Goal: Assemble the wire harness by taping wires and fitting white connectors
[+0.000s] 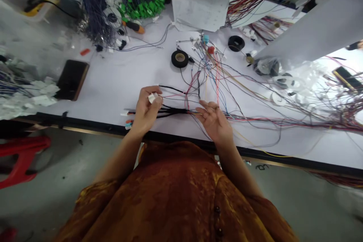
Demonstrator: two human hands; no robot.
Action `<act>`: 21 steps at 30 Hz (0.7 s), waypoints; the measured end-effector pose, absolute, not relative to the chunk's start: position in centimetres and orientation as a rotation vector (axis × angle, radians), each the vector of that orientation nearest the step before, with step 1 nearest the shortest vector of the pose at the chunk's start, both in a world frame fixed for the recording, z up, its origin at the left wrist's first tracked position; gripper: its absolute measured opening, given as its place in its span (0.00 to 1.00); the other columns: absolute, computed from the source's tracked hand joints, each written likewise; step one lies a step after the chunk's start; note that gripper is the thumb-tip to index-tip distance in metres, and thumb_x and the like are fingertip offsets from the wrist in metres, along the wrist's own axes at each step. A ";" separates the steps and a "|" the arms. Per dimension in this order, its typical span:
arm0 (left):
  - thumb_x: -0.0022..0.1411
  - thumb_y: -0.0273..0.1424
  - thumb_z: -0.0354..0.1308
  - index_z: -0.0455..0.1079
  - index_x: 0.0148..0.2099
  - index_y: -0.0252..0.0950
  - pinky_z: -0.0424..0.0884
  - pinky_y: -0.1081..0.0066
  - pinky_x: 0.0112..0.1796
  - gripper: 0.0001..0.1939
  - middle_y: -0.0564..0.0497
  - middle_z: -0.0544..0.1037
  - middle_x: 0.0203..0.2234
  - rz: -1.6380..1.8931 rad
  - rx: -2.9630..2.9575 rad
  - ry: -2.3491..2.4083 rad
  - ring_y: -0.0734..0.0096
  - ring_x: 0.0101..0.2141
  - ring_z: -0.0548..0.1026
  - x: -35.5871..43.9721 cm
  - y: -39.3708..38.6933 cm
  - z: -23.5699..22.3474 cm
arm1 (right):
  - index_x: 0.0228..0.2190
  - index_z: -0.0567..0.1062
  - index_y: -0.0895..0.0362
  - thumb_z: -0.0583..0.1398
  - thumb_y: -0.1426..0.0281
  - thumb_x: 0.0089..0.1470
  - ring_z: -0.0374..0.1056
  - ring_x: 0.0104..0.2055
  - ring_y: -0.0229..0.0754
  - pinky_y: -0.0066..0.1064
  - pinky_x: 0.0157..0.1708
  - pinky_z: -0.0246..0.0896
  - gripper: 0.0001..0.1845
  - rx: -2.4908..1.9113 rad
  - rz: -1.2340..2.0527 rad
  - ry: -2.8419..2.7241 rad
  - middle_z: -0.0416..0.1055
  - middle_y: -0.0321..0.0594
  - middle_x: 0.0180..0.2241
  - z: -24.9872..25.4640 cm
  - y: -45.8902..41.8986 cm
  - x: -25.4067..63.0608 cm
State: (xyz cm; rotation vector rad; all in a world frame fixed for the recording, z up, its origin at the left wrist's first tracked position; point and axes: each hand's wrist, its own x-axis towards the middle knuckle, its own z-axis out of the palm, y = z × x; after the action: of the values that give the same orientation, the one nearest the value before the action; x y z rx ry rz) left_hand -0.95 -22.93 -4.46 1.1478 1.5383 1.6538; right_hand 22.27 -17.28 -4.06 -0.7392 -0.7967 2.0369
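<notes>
Left hand (146, 109) closes on a white connector (152, 98), seemingly holding it clear of the black wires (170, 111) so its end stays easy to reach. Right hand (213, 121) is open, fingers spread, just over loose coloured wires (218, 94) fanned across the counter (113, 87), apparently spread to limit tangling. Black tape (179, 58) sits farther out, within easy reach.
</notes>
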 end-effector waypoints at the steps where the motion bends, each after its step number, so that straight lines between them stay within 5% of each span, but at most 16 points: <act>1: 0.64 0.41 0.61 0.70 0.47 0.40 0.70 0.73 0.31 0.14 0.49 0.72 0.39 1.681 1.047 1.436 0.77 0.29 0.70 -1.3 -22.1 -4.3 | 0.39 0.75 0.47 0.59 0.56 0.60 0.74 0.47 0.39 0.34 0.45 0.72 0.10 -0.751 2.039 -0.795 0.75 0.33 0.49 -4.2 -17.6 22.8; 7: 0.58 0.45 0.65 0.71 0.42 0.39 0.66 0.78 0.24 0.17 0.51 0.74 0.31 1.715 0.672 1.115 0.80 0.24 0.70 -2.0 -17.1 -4.7 | 0.40 0.75 0.46 0.61 0.53 0.58 0.74 0.32 0.37 0.32 0.32 0.72 0.13 -0.942 1.979 -0.793 0.78 0.32 0.38 -4.7 -18.8 27.3; 11: 0.61 0.51 0.59 0.71 0.38 0.35 0.57 0.79 0.16 0.23 0.51 0.74 0.22 1.550 0.555 1.164 0.82 0.16 0.65 -1.2 -15.1 -5.1 | 0.42 0.76 0.47 0.61 0.56 0.58 0.75 0.34 0.37 0.30 0.32 0.73 0.13 -1.007 1.776 -0.856 0.79 0.33 0.39 -3.1 -16.6 30.4; 14: 0.62 0.56 0.53 0.72 0.35 0.35 0.51 0.77 0.13 0.28 0.56 0.65 0.13 1.485 0.520 1.236 0.81 0.12 0.60 -0.3 -14.0 -5.5 | 0.43 0.77 0.49 0.62 0.59 0.57 0.76 0.36 0.39 0.32 0.32 0.73 0.14 -0.992 1.691 -0.931 0.79 0.36 0.41 -0.9 -13.5 31.5; 17: 0.62 0.59 0.50 0.71 0.31 0.35 0.52 0.75 0.13 0.30 0.58 0.58 0.10 1.487 0.485 1.234 0.80 0.11 0.58 0.2 -13.1 -6.1 | 0.45 0.76 0.47 0.60 0.60 0.59 0.76 0.40 0.40 0.32 0.33 0.74 0.13 -0.980 1.648 -0.981 0.77 0.36 0.47 0.3 -10.0 31.0; 21: 0.62 0.59 0.50 0.71 0.31 0.36 0.60 0.75 0.16 0.30 0.56 0.61 0.13 1.538 0.429 1.135 0.79 0.14 0.62 0.0 -12.6 -7.0 | 0.43 0.75 0.49 0.58 0.57 0.60 0.74 0.42 0.37 0.30 0.36 0.73 0.13 -1.001 1.744 -0.963 0.74 0.36 0.52 -1.8 -8.1 27.2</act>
State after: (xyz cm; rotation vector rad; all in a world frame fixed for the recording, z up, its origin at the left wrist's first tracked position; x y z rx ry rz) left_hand 0.05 -12.59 -6.95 0.4291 1.1348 1.5378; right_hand 27.25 -8.05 -1.75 -1.0007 -0.9625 1.7445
